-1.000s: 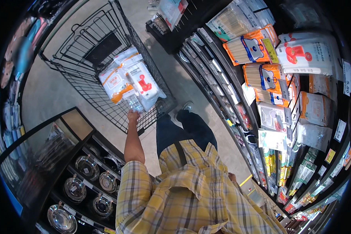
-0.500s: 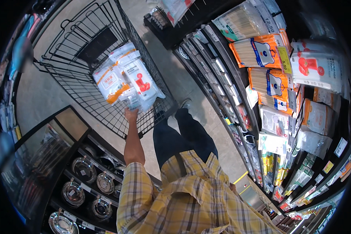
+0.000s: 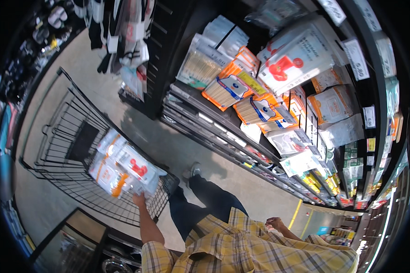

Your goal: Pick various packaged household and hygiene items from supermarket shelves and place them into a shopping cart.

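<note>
The white pack with the red print (image 3: 136, 167) lay in the shopping cart (image 3: 83, 142), toward eight o'clock from the middle of your view, beside the white-and-orange pack (image 3: 107, 174). Your view had just swung rightward and your right hand (image 3: 276, 223) had come into sight near five o'clock, while both packs stayed inside the cart. Your left arm pointed to eleven o'clock, its hand (image 3: 139, 199) at the packs' near end; whether it gripped anything, I couldn't tell. Your right fingers were bent, their hold unclear. Orange skewer packs (image 3: 228, 86) sat at one o'clock.
</note>
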Available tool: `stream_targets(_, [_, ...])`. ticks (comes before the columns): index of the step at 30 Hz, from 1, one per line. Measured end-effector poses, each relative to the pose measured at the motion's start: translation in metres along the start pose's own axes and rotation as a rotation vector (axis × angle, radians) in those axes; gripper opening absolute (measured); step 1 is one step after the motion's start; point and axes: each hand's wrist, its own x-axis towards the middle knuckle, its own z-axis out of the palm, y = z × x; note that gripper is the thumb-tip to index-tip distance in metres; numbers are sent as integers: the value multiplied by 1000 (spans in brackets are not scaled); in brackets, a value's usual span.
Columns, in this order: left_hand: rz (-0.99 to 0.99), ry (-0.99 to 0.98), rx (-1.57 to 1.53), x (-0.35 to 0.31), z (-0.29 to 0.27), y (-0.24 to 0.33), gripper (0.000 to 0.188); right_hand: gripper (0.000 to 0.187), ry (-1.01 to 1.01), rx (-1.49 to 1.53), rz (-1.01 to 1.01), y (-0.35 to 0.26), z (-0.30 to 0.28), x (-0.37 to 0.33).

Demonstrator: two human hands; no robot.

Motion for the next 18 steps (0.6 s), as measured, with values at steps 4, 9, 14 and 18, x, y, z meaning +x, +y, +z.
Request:
stream_targets(4, [-124, -1, -294, -46, 1, 59, 37, 27, 6, -149, -200, -34, 20, 23])
stream_targets(9, [-82, -15, -613, -78, -79, 61, 34, 32, -80, -335, -623, -139, 70, 24])
stream_targets(14, [136, -53, -811, -138, -90, 94, 23, 31, -70, -426, -965, -220, 100, 5])
stream_targets(18, [61, -190, -789, -211, -66, 167, 15, 35, -365, -147, -1074, -267, 128, -2])
